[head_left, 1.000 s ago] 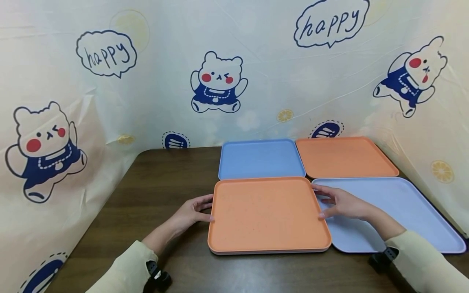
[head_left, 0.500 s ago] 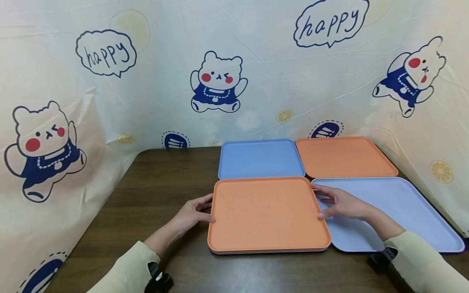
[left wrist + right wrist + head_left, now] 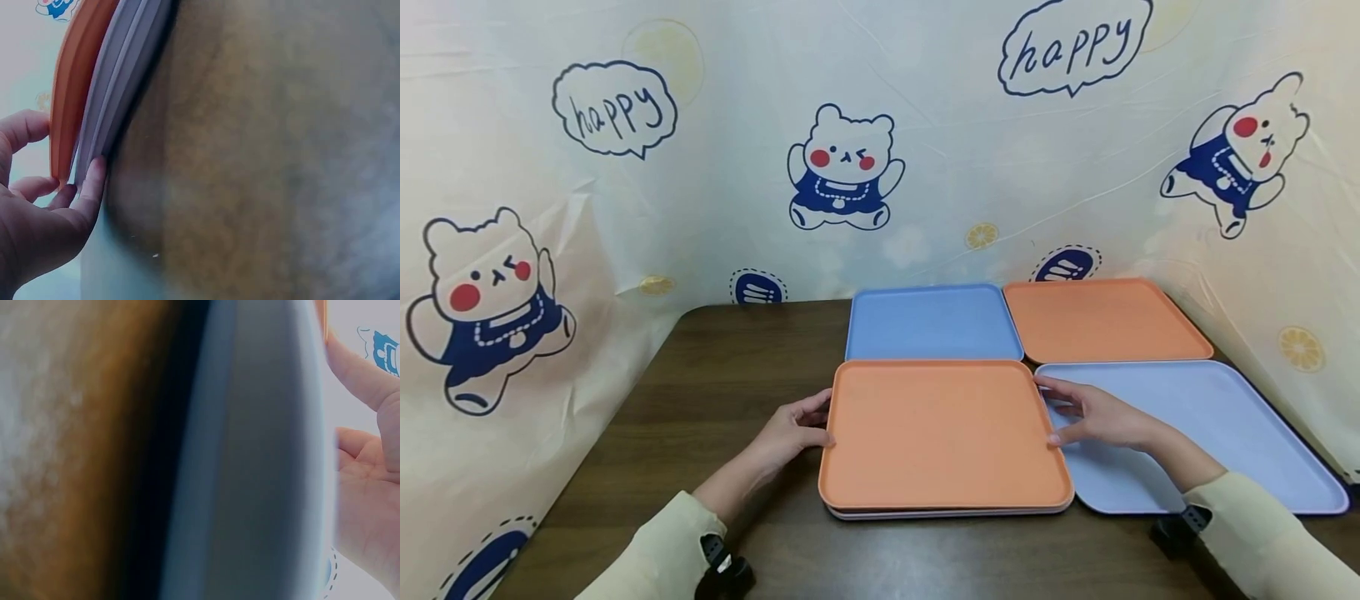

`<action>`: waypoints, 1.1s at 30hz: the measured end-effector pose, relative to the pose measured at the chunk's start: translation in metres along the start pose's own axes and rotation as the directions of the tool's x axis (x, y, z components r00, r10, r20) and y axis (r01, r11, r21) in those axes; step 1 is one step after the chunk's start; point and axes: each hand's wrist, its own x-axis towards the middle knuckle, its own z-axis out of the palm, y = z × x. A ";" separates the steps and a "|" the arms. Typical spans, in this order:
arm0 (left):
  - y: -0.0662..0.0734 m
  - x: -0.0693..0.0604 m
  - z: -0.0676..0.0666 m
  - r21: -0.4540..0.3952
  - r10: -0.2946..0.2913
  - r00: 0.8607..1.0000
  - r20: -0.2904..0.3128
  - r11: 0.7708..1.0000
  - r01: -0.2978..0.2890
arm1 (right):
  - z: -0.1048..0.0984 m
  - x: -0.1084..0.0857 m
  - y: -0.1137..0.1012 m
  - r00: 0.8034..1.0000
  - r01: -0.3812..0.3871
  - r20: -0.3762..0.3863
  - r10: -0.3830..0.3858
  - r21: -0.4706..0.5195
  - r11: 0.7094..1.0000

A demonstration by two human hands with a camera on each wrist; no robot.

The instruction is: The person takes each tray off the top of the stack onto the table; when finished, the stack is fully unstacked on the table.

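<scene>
An orange tray (image 3: 943,435) lies on top of a stack of pale trays (image 3: 951,514), whose front edge shows beneath it. From the left side my left hand (image 3: 781,435) grips the orange tray's edge, thumb on the rim. In the left wrist view the thumb and fingers of that hand (image 3: 47,228) touch the orange tray (image 3: 75,81) and the pale trays (image 3: 112,87) under it. At the opposite edge my right hand (image 3: 1101,417) pinches the orange rim; the right wrist view shows this hand (image 3: 369,481) beyond a blurred pale tray edge.
Behind the stack lies a blue tray (image 3: 934,323), with another orange tray (image 3: 1108,321) beside it at the back right. A large light-blue tray (image 3: 1195,433) lies under the right hand and forearm. The brown table (image 3: 700,392) extends to the left, with a printed cloth behind.
The top orange tray has shifted slightly left and up, showing more of the pale trays' front edge. Both hands have moved slightly with it.
</scene>
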 end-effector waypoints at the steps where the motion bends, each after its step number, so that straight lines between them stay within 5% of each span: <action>1: 0.001 0.000 -0.001 -0.001 0.001 1.000 -0.005 1.000 -0.001 | 0.000 0.000 0.000 1.000 -0.002 -0.001 0.002 -0.001 1.000; 9: 0.009 0.000 -0.011 0.006 -0.015 1.000 -0.028 1.000 0.015 | 0.000 0.001 -0.001 1.000 -0.007 -0.002 0.007 -0.014 1.000; 22: 0.001 -0.003 -0.023 -0.247 -0.099 0.995 0.001 0.964 0.096 | 0.001 0.000 -0.004 1.000 -0.024 0.009 0.024 -0.012 1.000; 33: -0.003 -0.015 -0.024 -0.362 -0.056 0.998 0.022 0.930 0.060 | 0.002 -0.003 -0.007 0.999 -0.033 -0.001 0.033 -0.038 0.999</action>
